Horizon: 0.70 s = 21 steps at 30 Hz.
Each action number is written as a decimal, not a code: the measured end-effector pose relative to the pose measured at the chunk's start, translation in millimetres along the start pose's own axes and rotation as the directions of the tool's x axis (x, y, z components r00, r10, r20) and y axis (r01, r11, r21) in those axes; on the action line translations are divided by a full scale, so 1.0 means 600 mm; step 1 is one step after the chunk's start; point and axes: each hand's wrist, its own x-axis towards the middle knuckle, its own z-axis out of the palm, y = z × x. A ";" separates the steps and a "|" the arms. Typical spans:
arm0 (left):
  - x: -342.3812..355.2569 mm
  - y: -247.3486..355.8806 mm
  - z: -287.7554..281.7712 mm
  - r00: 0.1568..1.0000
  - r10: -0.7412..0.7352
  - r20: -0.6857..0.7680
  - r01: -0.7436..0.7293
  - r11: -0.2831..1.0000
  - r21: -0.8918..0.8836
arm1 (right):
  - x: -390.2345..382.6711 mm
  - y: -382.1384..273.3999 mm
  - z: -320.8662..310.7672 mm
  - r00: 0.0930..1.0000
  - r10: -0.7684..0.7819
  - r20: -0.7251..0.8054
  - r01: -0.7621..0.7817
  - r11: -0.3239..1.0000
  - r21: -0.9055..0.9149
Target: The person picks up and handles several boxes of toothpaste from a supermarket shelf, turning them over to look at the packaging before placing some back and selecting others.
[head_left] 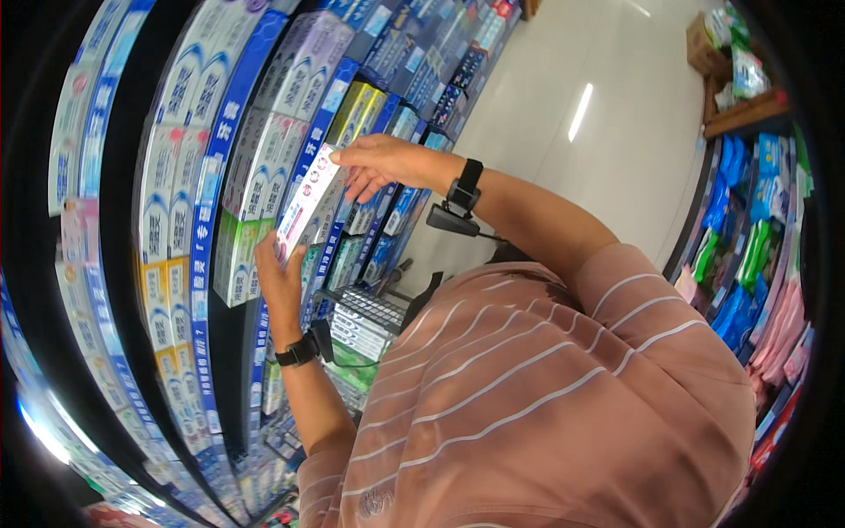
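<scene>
Head view, listed from near to far.

Item: my striped shirt (546,396), filling the lower right and hiding whatever lies below it.

Item: my left hand (275,275), black wristband (297,352) on the wrist, fingers curled closed around the lower end of a long white and pink toothpaste box (306,201); I judge this grip steadies the carton from beneath.

Item: my right hand (380,163), also banded in black, fingers spread flat and only loosely bent over the box's upper end, pinning it rather than wrapping it. The box lies slanted between both hands, just in front of the shelf face, touching or nearly touching the cartons behind; I cannot tell which.

Item: toothpaste shelves (220,176), blue price rails along each edge, cartons packed side by side with little spare gap.

Item: pale tiled aisle floor (607,114), open room beyond my right arm.

Item: opposite shelf of packets (757,255), well apart, far right.
</scene>
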 end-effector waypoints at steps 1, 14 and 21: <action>0.015 0.012 0.007 1.000 0.008 0.028 -0.008 1.000 -0.010 | -0.003 -0.005 -0.016 1.000 -0.011 -0.019 0.011 1.000 -0.003; 0.101 0.038 0.080 0.975 0.053 0.215 -0.062 0.997 0.037 | -0.024 0.007 -0.100 0.972 -0.021 -0.233 0.038 0.997 0.071; 0.127 0.025 0.079 0.969 -0.020 0.247 0.003 0.998 0.070 | -0.024 0.031 -0.109 0.954 -0.023 -0.298 0.035 0.999 0.034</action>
